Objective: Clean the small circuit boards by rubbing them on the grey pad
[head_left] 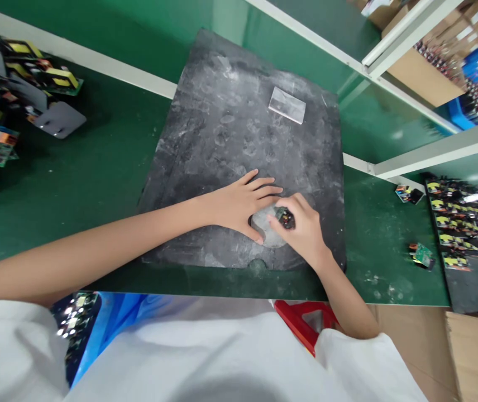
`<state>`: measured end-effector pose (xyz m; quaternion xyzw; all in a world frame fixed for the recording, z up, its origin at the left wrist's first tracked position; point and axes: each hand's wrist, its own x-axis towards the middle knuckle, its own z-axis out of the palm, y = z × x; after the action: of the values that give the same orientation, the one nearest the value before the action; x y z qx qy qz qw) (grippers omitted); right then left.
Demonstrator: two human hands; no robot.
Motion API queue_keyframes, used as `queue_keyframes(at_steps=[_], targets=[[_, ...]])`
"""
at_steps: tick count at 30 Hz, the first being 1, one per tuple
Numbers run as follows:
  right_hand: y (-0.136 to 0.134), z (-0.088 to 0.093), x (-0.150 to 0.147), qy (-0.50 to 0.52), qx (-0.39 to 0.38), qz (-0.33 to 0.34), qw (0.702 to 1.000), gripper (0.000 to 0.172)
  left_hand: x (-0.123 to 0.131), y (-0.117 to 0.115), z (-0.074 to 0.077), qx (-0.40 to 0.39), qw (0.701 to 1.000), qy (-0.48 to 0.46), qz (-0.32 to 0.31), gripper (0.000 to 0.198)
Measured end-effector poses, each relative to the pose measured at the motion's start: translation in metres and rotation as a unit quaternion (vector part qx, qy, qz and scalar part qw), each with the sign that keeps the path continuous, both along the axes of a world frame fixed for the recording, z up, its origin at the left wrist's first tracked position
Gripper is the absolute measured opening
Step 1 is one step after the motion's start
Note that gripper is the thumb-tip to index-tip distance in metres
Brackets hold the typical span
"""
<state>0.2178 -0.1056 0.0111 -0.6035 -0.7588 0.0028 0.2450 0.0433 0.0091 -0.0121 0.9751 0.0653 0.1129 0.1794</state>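
Note:
A dark, scuffed mat (230,134) lies on the green bench. My left hand (245,204) rests on it with fingers spread, the thumb and fingertips at the rim of a round grey disc (269,233). Over the disc's right side, my right hand (301,226) is curled round a small dark part with coloured bits (286,218), gripped between thumb and fingers. The part's underside is hidden. Farther back on the mat lies a flat, pale rectangular block (287,105).
Circuit boards with yellow parts (55,78) are piled at the left. On the right, a small green board (423,255) lies near a black tray of boards (465,223). White frame bars (440,155) cross the back right. A red object (301,324) sits below the bench edge.

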Motion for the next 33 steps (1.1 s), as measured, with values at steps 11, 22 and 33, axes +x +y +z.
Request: queue_keyframes(at_steps=[11, 22, 33], targets=[[0.001, 0.001, -0.003, 0.014, 0.002, -0.04, 0.999, 0.017, -0.001, 0.0, 0.003, -0.001, 1.0, 0.004, -0.002, 0.094], [0.003, 0.0, 0.002, 0.009, 0.001, -0.038, 0.999, 0.019, 0.0, 0.001, 0.0, 0.002, 1.0, 0.01, -0.003, 0.096], [0.0, 0.002, -0.007, -0.011, 0.006, -0.008, 1.0, 0.021, 0.0, 0.002, 0.001, -0.001, 1.0, 0.017, -0.005, 0.097]])
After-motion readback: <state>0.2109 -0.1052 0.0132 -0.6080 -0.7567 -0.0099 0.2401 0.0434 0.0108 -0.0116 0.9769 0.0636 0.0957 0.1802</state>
